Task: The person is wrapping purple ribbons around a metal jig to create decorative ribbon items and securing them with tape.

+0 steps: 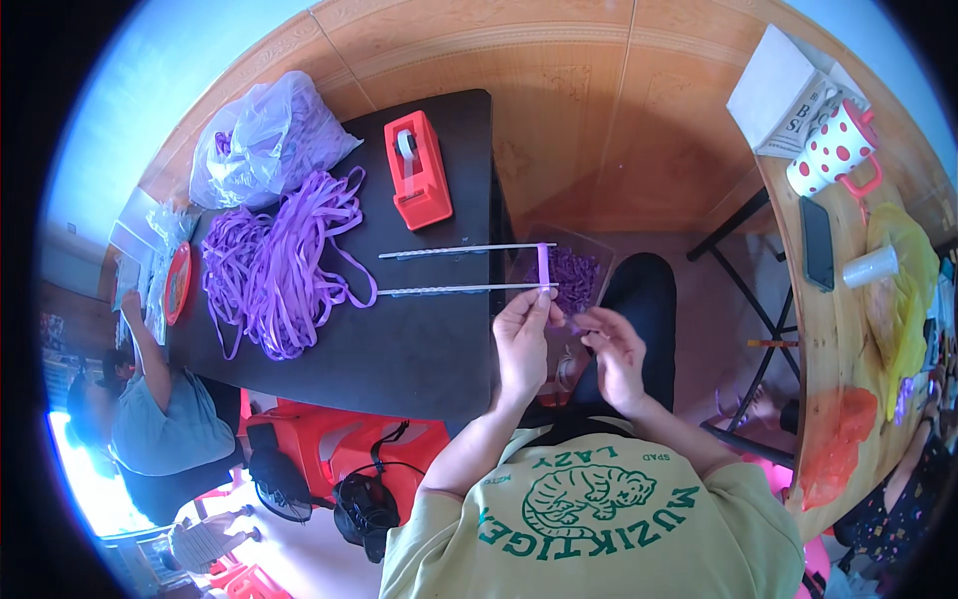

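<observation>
Two thin metal rods (469, 248) reach out parallel over the right edge of the black table, and a purple ribbon (543, 266) spans them near their ends. My left hand (523, 337) is closed, thumb and fingertips pinching the ribbon at the nearer rod. Just right of it, my right hand (617, 351) has its fingers curled together; whatever they may hold is too small to make out. Below the rod ends, a clear plastic box (605, 248) contains many short purple ribbon pieces (577, 282). A big heap of loose purple ribbon (299, 270) lies on the table's left part.
A red tape dispenser (431, 195) stands beyond the rods, and a stuffed plastic bag (269, 140) sits behind the ribbon heap. On the wooden table at right are a phone (817, 245), a dotted mug (830, 152) and a yellow bag (903, 290). Another person (170, 424) is at far left.
</observation>
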Demonstrator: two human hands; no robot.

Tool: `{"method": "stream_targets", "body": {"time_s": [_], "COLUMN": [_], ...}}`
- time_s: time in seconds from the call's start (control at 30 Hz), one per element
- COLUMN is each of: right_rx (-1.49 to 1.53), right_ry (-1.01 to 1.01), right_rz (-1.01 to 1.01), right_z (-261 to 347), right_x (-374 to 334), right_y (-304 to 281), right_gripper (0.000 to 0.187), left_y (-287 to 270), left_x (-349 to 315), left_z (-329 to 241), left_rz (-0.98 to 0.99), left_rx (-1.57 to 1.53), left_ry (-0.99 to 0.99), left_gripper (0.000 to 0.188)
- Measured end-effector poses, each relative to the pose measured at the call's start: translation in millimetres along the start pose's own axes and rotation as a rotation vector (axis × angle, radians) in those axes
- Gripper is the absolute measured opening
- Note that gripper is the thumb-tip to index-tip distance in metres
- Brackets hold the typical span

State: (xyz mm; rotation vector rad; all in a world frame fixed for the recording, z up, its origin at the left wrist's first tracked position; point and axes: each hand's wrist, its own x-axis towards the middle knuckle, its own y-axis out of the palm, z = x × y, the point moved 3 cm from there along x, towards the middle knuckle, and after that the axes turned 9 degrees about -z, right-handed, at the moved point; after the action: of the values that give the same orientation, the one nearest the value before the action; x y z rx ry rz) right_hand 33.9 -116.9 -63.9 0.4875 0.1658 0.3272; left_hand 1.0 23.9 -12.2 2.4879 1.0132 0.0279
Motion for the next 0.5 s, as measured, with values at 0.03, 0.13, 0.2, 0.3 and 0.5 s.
{"method": "stream_targets", "body": {"time_s": [0.03, 0.13, 0.2, 0.3, 0.5], "right_rx": [0.065, 0.006, -0.145, -0.264, -0.594], "right_ry": [-0.029, -0.103, -0.211, -0.345, -0.68], "right_rz": [-0.055, -0.083, -0.091, -0.011, 0.133], "right_z": [7.3, 28.4, 38.4, 47.3, 61.3], "right_x": [6.6, 19.8, 25.6, 31.1, 35.4], "right_y": [-1.1, 7.1, 10.8, 18.4, 40.8], "right_gripper": [0.035, 0.027, 0.023, 0.023, 0.03], "left_y": [0.7, 0.8, 1.3, 2.5, 3.5], "left_x": [-1.9, -6.1, -7.9, -8.9, -12.9], "left_z": [-0.5, -6.5, -9.9, -12.1, -19.6], "left_rz": [-0.001, -0.023, -0.042, -0.04, -0.045], "left_rx": [0.003, -0.014, -0.033, -0.007, -0.001], "left_ry": [-0.01, -0.018, -0.016, -0.028, -0.043], "left_gripper": [0.016, 0.016, 0.016, 0.017, 0.016]}}
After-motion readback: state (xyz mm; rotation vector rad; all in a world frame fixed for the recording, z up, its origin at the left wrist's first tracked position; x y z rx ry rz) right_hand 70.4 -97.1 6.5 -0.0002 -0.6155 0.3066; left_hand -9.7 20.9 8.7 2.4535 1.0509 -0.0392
